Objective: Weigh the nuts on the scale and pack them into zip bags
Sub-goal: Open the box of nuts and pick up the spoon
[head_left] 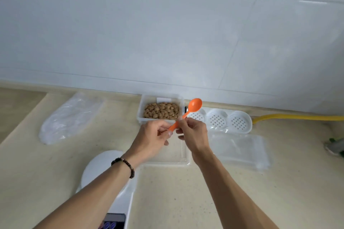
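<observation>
no readable text, scale (111,163) display illegible

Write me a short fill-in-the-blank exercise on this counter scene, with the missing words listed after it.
1. Both hands, the left hand and the right hand, hold a spoon whose colour is ____.
2. The nuts lie in a clear box that stands against the ____.
3. The white tray right of the box has ____ round perforated wells.
4. The beaded bracelet is on the ____ wrist.

Missing words: orange; wall; three; left
</observation>
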A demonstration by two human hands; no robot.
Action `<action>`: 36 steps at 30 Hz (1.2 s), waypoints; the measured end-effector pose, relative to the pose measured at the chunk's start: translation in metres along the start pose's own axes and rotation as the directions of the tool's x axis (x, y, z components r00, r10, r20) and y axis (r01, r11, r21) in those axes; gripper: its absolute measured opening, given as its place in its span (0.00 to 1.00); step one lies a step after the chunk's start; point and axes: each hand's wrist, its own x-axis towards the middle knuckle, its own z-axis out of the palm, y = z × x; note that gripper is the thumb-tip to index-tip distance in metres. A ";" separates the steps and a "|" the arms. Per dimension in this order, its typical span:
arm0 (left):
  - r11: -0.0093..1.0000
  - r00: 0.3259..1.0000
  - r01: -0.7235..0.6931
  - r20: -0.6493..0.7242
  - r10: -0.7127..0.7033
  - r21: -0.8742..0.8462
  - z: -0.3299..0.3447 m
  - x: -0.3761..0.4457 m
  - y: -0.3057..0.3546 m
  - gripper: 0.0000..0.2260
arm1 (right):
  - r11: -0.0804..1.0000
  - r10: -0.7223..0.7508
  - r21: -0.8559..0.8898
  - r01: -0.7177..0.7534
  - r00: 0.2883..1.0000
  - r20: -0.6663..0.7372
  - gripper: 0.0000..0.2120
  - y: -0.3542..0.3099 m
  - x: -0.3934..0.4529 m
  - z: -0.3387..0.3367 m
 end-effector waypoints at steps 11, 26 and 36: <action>0.702 0.972 -0.210 0.226 0.072 0.680 -0.103 -0.051 -0.101 0.25 | 0.877 0.133 -0.455 -0.156 0.988 -0.083 0.09 0.040 -0.058 0.076; 0.820 0.959 -0.282 0.128 0.252 0.497 -0.110 -0.028 -0.083 0.09 | 0.959 0.150 -0.251 -0.129 0.986 0.068 0.04 0.022 -0.068 0.087; 0.634 0.787 -0.576 0.140 0.601 0.516 -0.126 -0.027 -0.060 0.04 | 0.947 0.293 0.145 -0.288 0.956 -0.013 0.03 -0.028 -0.056 0.100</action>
